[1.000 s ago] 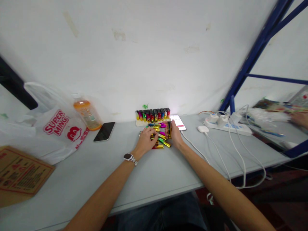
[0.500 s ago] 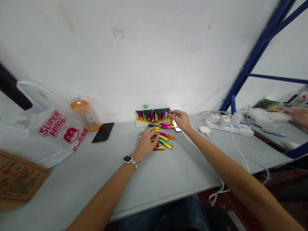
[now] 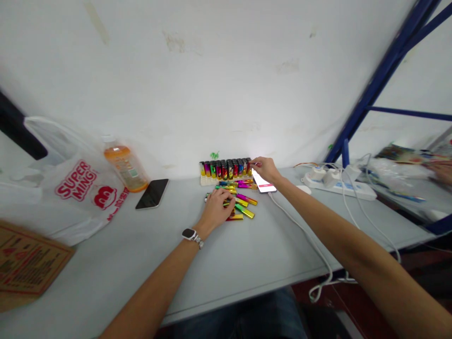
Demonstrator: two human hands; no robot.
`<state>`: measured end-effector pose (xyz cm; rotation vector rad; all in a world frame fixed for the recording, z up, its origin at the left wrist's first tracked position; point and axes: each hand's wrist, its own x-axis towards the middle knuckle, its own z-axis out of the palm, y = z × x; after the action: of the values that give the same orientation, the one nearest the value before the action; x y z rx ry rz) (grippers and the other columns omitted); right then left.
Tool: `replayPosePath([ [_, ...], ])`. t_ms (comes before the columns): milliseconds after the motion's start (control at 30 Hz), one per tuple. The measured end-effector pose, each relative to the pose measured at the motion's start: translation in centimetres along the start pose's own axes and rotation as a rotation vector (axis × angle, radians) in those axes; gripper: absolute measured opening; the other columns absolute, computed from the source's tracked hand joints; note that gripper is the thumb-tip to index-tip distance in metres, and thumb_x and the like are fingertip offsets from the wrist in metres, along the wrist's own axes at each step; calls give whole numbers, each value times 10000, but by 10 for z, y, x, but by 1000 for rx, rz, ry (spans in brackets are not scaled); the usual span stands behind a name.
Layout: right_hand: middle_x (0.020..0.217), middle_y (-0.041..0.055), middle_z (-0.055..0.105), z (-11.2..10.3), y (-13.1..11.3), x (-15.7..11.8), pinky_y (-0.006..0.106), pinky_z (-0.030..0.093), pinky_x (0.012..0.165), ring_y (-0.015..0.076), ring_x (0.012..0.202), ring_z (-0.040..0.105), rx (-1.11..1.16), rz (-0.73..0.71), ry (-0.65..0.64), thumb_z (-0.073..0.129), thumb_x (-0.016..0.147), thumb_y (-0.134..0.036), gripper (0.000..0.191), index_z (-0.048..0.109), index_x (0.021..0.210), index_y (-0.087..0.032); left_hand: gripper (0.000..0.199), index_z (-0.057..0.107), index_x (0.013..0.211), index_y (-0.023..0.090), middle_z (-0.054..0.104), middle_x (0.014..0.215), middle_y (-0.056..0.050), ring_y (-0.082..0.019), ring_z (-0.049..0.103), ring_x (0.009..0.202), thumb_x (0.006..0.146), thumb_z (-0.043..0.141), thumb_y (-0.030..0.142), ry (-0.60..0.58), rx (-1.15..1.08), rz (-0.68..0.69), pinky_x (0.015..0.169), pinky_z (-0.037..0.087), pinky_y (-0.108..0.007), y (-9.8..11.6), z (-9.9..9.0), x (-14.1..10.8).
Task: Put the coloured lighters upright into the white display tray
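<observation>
Many upright metallic-coloured lighters with black tops stand in rows in a pale tray against the wall. In front of it, loose lighters in gold, green and magenta lie in a pile. My left hand, a watch on its wrist, rests on this pile with fingers bent and apart; it partly covers several lighters. At the tray's right end, my right hand has its thumb and fingers pinched together on a lighter at the end of the rows, mostly hidden by the fingertips.
A lit phone with a white cable lies below my right hand. A dark phone, a bottle of orange drink, a plastic bag and a carton are at left. A power strip sits at right, near a blue frame.
My right hand has shifted slightly at the tray's right end, and more of the lit phone shows. The yellow lighter end below its fingers no longer shows there. My left hand stays on the pile.
</observation>
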<state>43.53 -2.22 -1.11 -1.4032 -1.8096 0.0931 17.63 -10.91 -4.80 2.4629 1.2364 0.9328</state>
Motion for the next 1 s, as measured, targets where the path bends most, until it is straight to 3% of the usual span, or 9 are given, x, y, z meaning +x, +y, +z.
replayPosePath([
  [167,1037,114,737,3,5,-1,373,513,911,227,913,675,-83,-12,-50,612,894,-195,256,799,1067,-171,196,690,861,216,680,1069,-69,-269,588,1046,955,543,306,7,2,1,931,456,-458,-1,1,0],
  [300,1107,141,588,7,3,-12,372,479,950,238,987,606,-221,-16,-3,550,960,-318,373,738,1242,-162,195,683,847,214,679,1060,-70,-267,589,1023,952,547,305,21,11,6,918,460,-455,-2,3,0],
  [433,1082,142,525,8,-6,-29,404,444,958,282,1064,537,-360,-22,-46,439,1009,-353,466,612,1415,-204,187,681,838,217,678,1055,-66,-262,593,1023,947,556,303,33,10,13,926,459,-449,-1,2,-1],
  [567,1177,171,520,8,-18,-47,399,425,947,294,1117,501,-405,-59,-101,459,978,-301,588,411,1549,-167,201,687,857,216,675,1074,-72,-269,589,1056,956,539,309,5,9,4,939,454,-465,0,-1,-2],
  [633,1216,172,525,8,-25,-54,396,413,957,288,1118,509,-407,-77,-149,509,927,-266,567,486,1484,-160,210,687,862,214,674,1079,-76,-272,589,1055,960,532,315,0,13,6,943,452,-473,0,-1,-2],
  [767,1185,175,571,9,-42,-58,442,386,971,320,1129,518,-506,-84,-332,576,852,-291,361,699,1170,-173,198,685,855,214,674,1068,-74,-264,590,1037,953,540,307,17,19,27,936,461,-459,-2,1,-1],
  [900,1174,195,606,11,-54,-50,455,388,952,330,1115,539,-563,-84,-431,609,812,-317,287,726,1010,-146,187,684,842,216,674,1070,-72,-262,593,1031,946,552,296,18,18,16,928,471,-452,-2,1,-2],
  [1000,1122,194,638,16,-58,-47,449,398,929,329,1096,556,-527,-101,-425,594,823,-338,270,693,977,-140,173,680,843,216,676,1045,-65,-260,592,1023,945,558,287,43,10,11,942,466,-452,-4,-1,-1],
])
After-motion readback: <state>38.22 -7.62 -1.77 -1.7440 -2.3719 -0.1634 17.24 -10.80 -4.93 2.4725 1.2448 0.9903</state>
